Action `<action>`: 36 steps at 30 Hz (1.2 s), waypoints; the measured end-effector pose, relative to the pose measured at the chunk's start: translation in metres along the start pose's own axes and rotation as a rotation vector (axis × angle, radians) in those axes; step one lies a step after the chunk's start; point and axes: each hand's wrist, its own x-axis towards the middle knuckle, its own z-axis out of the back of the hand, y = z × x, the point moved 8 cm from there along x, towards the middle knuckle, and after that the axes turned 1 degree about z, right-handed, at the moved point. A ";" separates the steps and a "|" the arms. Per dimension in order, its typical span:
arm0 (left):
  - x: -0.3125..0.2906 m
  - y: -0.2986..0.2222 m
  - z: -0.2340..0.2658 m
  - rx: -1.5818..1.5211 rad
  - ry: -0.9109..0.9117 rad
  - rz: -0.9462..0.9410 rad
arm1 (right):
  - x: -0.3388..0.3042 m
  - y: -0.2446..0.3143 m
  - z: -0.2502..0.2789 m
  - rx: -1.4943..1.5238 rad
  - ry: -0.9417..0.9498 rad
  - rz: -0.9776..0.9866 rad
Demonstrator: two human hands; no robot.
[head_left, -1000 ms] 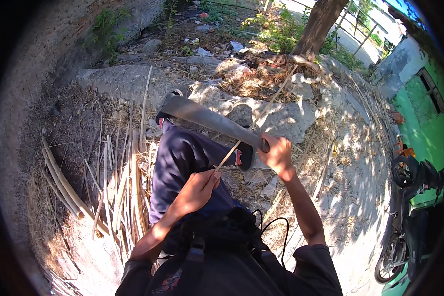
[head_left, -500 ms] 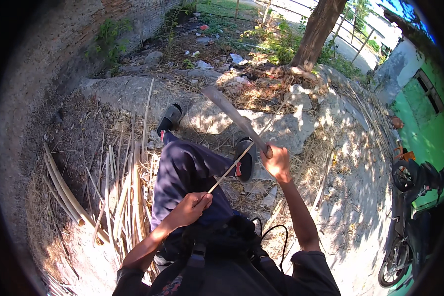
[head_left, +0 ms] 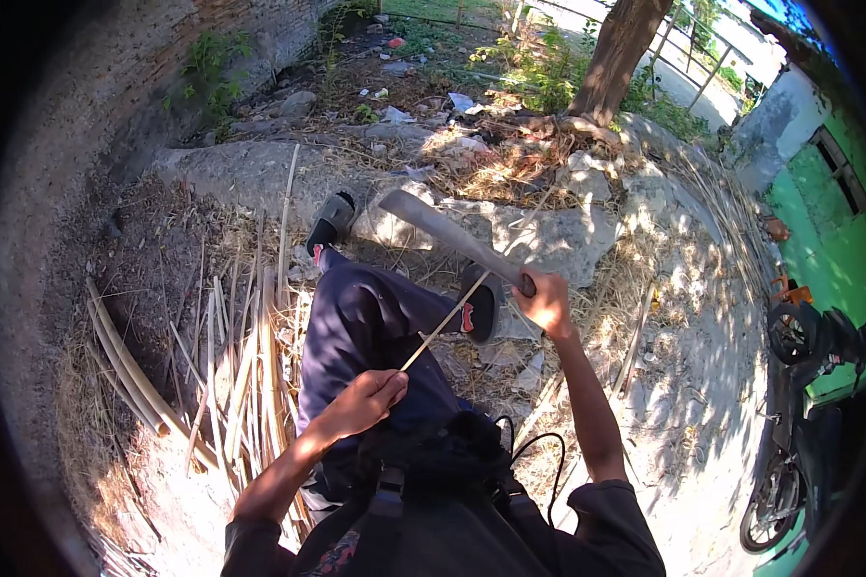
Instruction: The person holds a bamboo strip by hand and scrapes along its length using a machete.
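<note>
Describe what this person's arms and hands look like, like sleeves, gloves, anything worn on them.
Both hands, the left hand and the right hand, are bare, with no gloves. The forearms are uncovered too. Dark short sleeves end near the elbows. No watch, ring or bracelet shows on either wrist.

We see no labels, signs or screens, only small scraps of litter (head_left: 462,101), white and reddish, lying on the ground near the tree trunk (head_left: 618,53).
</note>
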 end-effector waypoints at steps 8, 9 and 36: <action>0.012 0.017 0.000 0.045 0.026 -0.052 | 0.012 0.007 -0.001 0.024 -0.100 0.125; 0.007 0.014 0.002 0.050 0.034 -0.055 | 0.014 -0.002 0.003 0.017 -0.106 0.119; -0.013 0.015 0.013 -0.166 0.082 0.146 | 0.003 -0.056 -0.026 -0.124 0.078 -0.070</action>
